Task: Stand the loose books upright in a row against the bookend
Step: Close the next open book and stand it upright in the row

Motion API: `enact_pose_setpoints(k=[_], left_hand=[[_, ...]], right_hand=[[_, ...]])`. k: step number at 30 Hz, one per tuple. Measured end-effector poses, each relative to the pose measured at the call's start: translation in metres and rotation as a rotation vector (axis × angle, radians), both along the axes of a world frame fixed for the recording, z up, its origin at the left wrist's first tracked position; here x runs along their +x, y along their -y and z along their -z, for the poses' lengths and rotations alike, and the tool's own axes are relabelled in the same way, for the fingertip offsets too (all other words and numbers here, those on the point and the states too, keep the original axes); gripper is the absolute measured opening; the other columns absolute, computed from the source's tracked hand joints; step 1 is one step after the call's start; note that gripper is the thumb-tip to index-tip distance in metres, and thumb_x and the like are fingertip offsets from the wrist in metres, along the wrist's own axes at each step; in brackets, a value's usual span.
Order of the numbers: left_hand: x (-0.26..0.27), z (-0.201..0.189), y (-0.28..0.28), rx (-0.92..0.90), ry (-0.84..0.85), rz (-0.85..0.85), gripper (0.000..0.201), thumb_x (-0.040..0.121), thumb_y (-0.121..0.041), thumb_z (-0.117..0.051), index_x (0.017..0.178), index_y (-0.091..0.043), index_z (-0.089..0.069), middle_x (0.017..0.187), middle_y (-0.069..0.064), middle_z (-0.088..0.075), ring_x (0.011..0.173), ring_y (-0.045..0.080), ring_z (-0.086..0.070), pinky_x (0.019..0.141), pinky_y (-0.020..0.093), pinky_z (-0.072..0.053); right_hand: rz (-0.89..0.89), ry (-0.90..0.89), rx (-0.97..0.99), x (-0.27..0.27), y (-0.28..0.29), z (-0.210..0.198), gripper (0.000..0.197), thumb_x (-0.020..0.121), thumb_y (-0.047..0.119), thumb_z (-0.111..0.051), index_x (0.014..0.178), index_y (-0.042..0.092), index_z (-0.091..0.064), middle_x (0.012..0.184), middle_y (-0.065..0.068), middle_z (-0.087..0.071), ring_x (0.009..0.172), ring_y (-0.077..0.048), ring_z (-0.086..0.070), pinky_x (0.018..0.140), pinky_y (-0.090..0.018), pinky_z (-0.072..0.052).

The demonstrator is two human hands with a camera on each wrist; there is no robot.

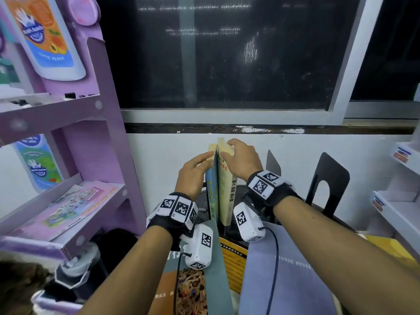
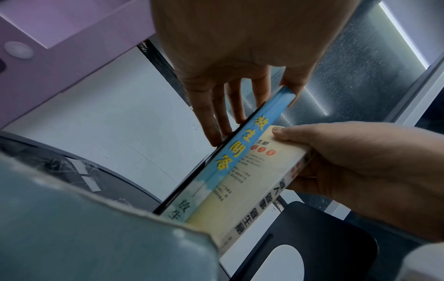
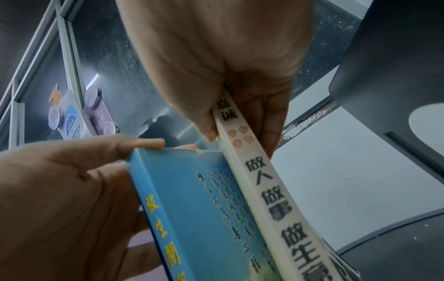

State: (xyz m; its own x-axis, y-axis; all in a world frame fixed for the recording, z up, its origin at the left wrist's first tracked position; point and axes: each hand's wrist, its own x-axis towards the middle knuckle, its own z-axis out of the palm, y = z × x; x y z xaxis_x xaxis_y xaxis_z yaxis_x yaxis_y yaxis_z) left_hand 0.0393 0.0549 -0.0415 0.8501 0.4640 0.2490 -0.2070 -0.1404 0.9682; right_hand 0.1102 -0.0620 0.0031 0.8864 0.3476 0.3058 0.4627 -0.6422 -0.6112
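Held upright: thin blue paper book [image 1: 211, 192] pinched by left hand [image 1: 193, 176], cream paper book [image 1: 225, 189] by right hand [image 1: 244, 160]. Black metal bookend [image 1: 334, 169] apart at 3 o'clock; books tipped over if let go.
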Motion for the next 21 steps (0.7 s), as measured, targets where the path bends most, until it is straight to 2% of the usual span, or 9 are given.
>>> enact_pose_setpoints(k=[3,8,13,16,18,21], left_hand=[[0.001,0.002,-0.001,-0.010,0.016,0.013,0.028,0.086,-0.027,-0.057,0.109,-0.033,-0.072,0.122,-0.003,-0.067,0.116,0.017,-0.059,0.103,0.049,-0.045],[0.001,0.001,-0.002,0.003,0.009,0.033,0.033,0.077,-0.039,-0.058,0.107,-0.040,-0.071,0.122,-0.006,-0.067,0.118,0.015,-0.059,0.104,0.047,-0.045],[0.002,0.004,-0.002,-0.022,0.011,0.048,0.032,0.083,-0.037,-0.060,0.113,-0.036,-0.070,0.125,-0.004,-0.065,0.119,0.017,-0.058,0.102,0.048,-0.046],[0.000,0.002,-0.001,-0.011,-0.001,0.045,0.037,0.080,-0.041,-0.061,0.116,-0.034,-0.069,0.124,-0.005,-0.066,0.119,0.015,-0.058,0.104,0.047,-0.045],[-0.001,0.001,-0.001,-0.018,0.006,0.049,0.036,0.085,-0.036,-0.060,0.120,-0.029,-0.068,0.125,-0.003,-0.066,0.119,0.015,-0.059,0.105,0.046,-0.044],[-0.002,0.001,-0.001,-0.056,0.003,0.067,0.032,0.096,-0.023,-0.052,0.125,-0.023,-0.064,0.127,0.003,-0.064,0.113,0.017,-0.060,0.101,0.042,-0.048]], right_hand=[[-0.027,-0.027,-0.021,0.001,-0.005,0.004,0.048,0.096,0.038,-0.053,0.140,0.019,-0.046,0.133,-0.013,-0.057,0.118,-0.034,-0.054,0.094,-0.038,-0.046],[-0.083,-0.085,-0.046,-0.002,-0.004,0.007,0.048,0.098,0.037,-0.048,0.140,0.014,-0.045,0.134,-0.014,-0.056,0.118,-0.032,-0.054,0.095,-0.037,-0.046],[-0.141,-0.127,-0.060,-0.011,0.000,0.002,0.043,0.098,0.031,-0.042,0.135,0.009,-0.047,0.128,-0.016,-0.057,0.111,-0.031,-0.056,0.085,-0.033,-0.043],[-0.175,-0.158,-0.062,-0.018,0.002,-0.001,0.039,0.097,0.030,-0.042,0.128,0.008,-0.051,0.120,-0.016,-0.060,0.100,-0.029,-0.058,0.082,-0.035,-0.048],[-0.205,-0.196,-0.049,-0.022,0.004,-0.003,0.037,0.096,0.030,-0.043,0.125,0.008,-0.052,0.114,-0.015,-0.061,0.096,-0.030,-0.062,0.082,-0.044,-0.055],[-0.229,-0.257,-0.020,-0.029,0.007,-0.006,0.037,0.095,0.028,-0.047,0.126,0.009,-0.049,0.113,-0.013,-0.059,0.092,-0.030,-0.066,0.073,-0.046,-0.060]])
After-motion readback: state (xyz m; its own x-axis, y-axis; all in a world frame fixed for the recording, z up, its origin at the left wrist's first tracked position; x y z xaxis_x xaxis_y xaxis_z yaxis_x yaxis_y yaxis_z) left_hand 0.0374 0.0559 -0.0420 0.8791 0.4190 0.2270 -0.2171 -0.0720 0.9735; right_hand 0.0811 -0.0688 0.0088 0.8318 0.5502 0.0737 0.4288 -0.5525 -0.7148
